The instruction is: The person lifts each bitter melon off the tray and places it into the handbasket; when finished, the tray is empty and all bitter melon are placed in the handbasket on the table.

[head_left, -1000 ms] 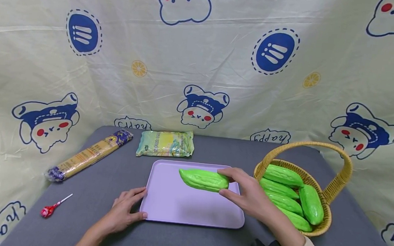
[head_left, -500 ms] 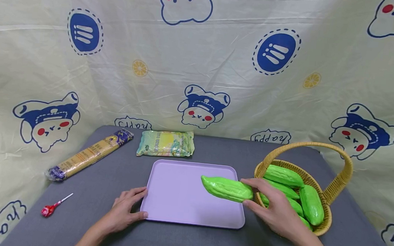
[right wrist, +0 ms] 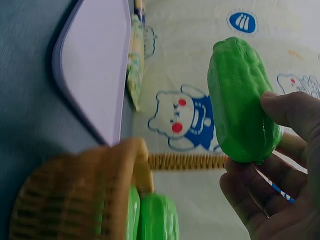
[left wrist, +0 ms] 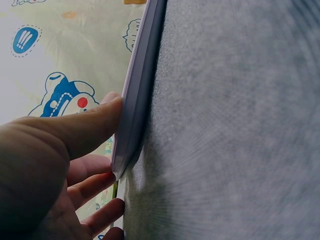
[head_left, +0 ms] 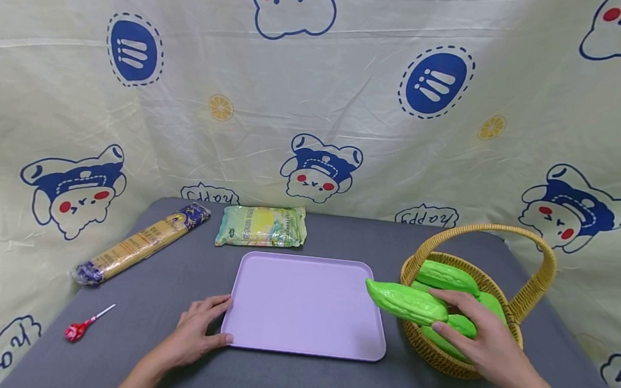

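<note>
My right hand (head_left: pixel 489 339) pinches a green bitter melon (head_left: pixel 406 302) by its blunt end between thumb and fingers. The bitter melon is held over the left rim of a wicker basket (head_left: pixel 424 349), its pointed end toward the tray; in the right wrist view it stands clear of the basket. Several more green bitter melons (head_left: pixel 450 276) lie inside the basket, partly hidden by my right hand. My left hand (head_left: pixel 193 331) touches the left edge and near corner of a flat lilac tray (head_left: pixel 306 304), which bears nothing. In the left wrist view, its thumb and fingers (left wrist: pixel 92 127) meet the tray's edge.
Behind the tray lies a green-yellow packet (head_left: pixel 262 227). A long packet of noodles (head_left: pixel 142 244) lies slanted at the left, with a red lollipop (head_left: pixel 77 331) nearer. The basket's tall handle (head_left: pixel 539 269) arches over it. A printed curtain (head_left: pixel 184 115) hangs behind the table.
My right hand has carried the bitter melon rightward, from above the tray to over the basket's left rim. My left hand and the tray have stayed in place.
</note>
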`<action>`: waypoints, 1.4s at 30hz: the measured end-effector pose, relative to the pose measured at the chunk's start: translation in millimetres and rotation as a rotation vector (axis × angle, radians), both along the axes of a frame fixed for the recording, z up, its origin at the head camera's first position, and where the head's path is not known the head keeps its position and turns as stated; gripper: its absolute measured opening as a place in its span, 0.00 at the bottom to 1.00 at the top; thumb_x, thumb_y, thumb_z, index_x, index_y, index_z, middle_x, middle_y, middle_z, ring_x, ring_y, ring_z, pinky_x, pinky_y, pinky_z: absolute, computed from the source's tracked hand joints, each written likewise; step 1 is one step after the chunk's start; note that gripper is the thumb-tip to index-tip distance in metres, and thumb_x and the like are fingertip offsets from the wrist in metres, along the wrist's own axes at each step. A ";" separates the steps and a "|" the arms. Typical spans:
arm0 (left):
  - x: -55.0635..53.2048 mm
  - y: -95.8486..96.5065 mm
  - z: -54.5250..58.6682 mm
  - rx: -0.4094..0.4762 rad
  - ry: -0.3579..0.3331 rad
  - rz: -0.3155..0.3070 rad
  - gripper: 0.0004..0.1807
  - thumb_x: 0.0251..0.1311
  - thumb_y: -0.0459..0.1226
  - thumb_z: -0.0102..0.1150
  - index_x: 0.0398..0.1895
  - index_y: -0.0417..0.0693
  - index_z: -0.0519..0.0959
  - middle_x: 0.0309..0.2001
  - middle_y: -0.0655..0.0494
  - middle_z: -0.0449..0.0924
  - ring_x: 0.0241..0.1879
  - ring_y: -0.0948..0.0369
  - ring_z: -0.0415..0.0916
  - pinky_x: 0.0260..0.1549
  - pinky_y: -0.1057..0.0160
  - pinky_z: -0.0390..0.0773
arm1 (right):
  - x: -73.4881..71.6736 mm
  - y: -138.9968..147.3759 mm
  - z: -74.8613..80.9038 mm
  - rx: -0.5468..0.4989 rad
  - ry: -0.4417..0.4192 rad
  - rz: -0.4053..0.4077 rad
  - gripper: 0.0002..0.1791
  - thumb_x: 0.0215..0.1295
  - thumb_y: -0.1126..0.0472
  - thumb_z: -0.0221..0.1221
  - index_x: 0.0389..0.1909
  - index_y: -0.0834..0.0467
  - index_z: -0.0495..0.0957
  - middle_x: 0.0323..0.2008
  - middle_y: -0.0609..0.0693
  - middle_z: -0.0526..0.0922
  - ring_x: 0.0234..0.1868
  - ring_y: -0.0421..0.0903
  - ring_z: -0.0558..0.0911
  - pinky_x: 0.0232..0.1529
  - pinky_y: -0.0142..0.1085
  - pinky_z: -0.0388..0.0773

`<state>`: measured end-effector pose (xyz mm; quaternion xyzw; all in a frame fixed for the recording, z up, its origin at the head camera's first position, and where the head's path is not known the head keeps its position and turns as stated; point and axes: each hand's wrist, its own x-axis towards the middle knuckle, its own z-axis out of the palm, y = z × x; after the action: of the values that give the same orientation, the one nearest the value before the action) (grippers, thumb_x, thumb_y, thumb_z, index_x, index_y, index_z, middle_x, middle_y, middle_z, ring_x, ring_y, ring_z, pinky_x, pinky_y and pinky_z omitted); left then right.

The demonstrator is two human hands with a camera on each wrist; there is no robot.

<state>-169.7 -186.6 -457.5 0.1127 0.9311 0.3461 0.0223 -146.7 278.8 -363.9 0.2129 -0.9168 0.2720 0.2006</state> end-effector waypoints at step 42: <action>0.2 -0.7 1.4 -0.008 -0.006 -0.005 0.37 0.50 0.47 0.67 0.65 0.45 0.69 0.67 0.52 0.66 0.61 0.50 0.61 0.55 0.42 0.56 | -19.5 87.1 -20.9 0.040 -0.290 -0.259 0.27 0.65 0.47 0.57 0.62 0.54 0.71 0.55 0.63 0.77 0.38 0.10 0.62 0.32 0.28 0.71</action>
<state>-169.5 -187.4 -456.1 0.1137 0.9322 0.3425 0.0263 -166.2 365.9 -384.8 0.0557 -0.9611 0.2533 0.0954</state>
